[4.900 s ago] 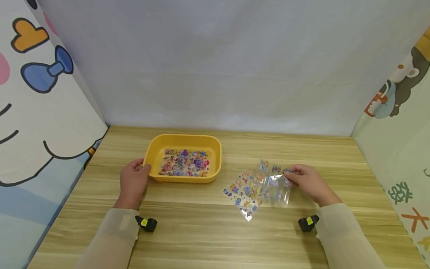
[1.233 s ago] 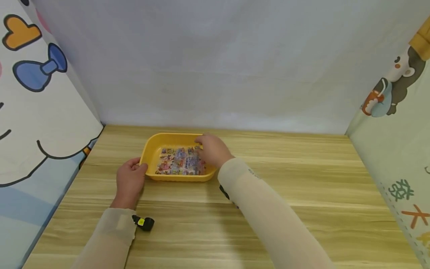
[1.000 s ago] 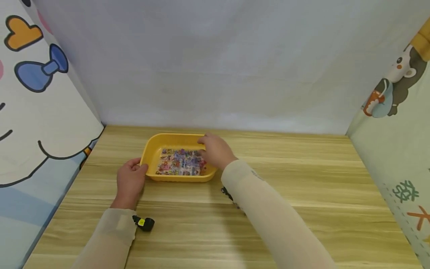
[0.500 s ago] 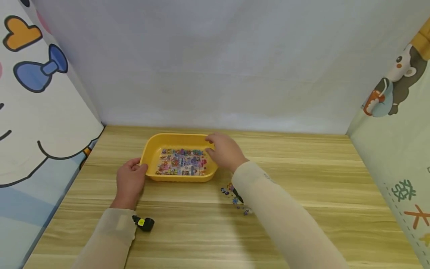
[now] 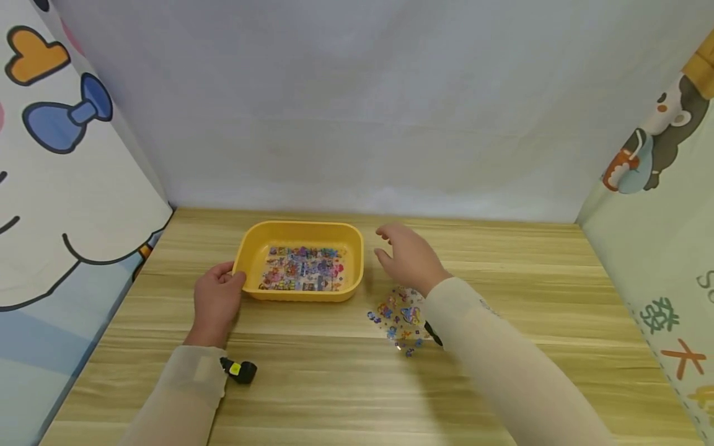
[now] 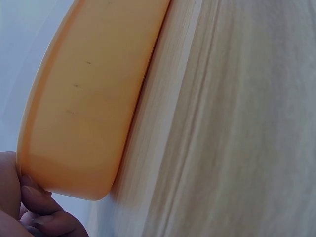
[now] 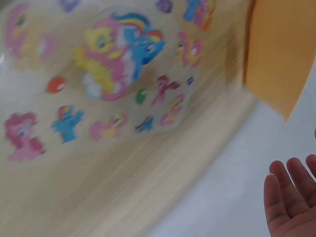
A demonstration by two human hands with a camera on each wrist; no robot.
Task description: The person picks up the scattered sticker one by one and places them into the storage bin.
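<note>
In the head view my left hand [image 5: 216, 303] grips the left end of a yellow plastic tray [image 5: 304, 296], thumb on the rim. The left wrist view shows the curled fingers [image 6: 47, 210] against the tray's orange-looking outer wall [image 6: 94, 94]. Inside lie clear sticker sheets [image 5: 301, 271] with small colourful prints, overlapping. My right hand [image 5: 413, 257] hangs just right of the tray, holding nothing, its fingers relaxed. Below it a clear sticker sheet [image 5: 393, 317] with cartoon ponies lies on the table, partly covered by the right sleeve. The right wrist view shows this pony sheet [image 7: 116, 59] close up.
A wood-grain table [image 5: 312, 390] carries everything. Behind it hangs a pale grey cloth [image 5: 368, 124], with cartoon-printed panels at left and right. A small black wrist camera [image 5: 240, 370] sits at the left cuff.
Earlier my right hand held a clear sticker sheet over the table, then reached into the tray. Now it has withdrawn rightward without it, uncovering the pony sheet. My left hand keeps its grip.
</note>
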